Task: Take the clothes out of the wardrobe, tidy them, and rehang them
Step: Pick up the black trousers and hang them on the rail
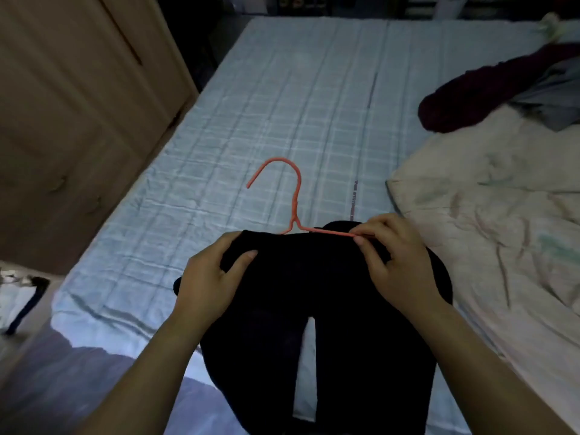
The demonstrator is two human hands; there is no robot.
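Observation:
A black garment (pixel 314 309) lies on the bed (pixel 282 105) right in front of me, its lower part split in two and hanging over the near edge. An orange wire hanger (pixel 293 196) lies at its top, hook pointing away from me, shoulders partly tucked inside the fabric. My left hand (pixel 213 277) grips the garment's top left corner, thumb on top. My right hand (pixel 392 255) pinches the hanger's right arm and the fabric edge at the top right.
A wooden wardrobe (pixel 78 120) with closed doors stands to the left of the bed. A cream quilt (pixel 486 215) covers the bed's right side, with a maroon garment (pixel 470 98) and grey clothes (pixel 552 98) heaped beyond it. The pale checked sheet stretches out behind the hanger.

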